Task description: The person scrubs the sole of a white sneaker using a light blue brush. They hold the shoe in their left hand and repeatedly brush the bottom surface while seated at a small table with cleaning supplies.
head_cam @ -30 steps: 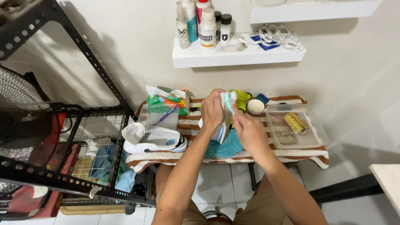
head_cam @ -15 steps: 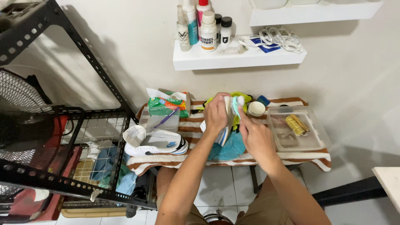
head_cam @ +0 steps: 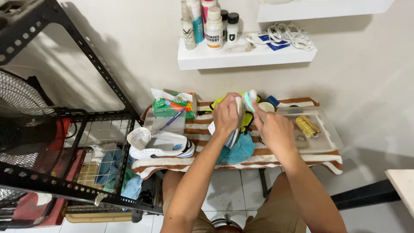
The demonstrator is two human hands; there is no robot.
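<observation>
A: Towel [head_cam: 276, 155] pattern?
B: Brown and white stripes. Cloth [head_cam: 237, 151] on it is teal.
A: Shoes?
B: Sneaker [head_cam: 161, 146] lying flat: white, blue and black at heel. Brush [head_cam: 249, 100] head teal. Wipes pack [head_cam: 170, 108] green-orange.

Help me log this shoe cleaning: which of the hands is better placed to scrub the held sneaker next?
Probably the right hand: it grips the teal brush against the sneaker, while the left hand is wrapped around that sneaker, steadying it.
</observation>
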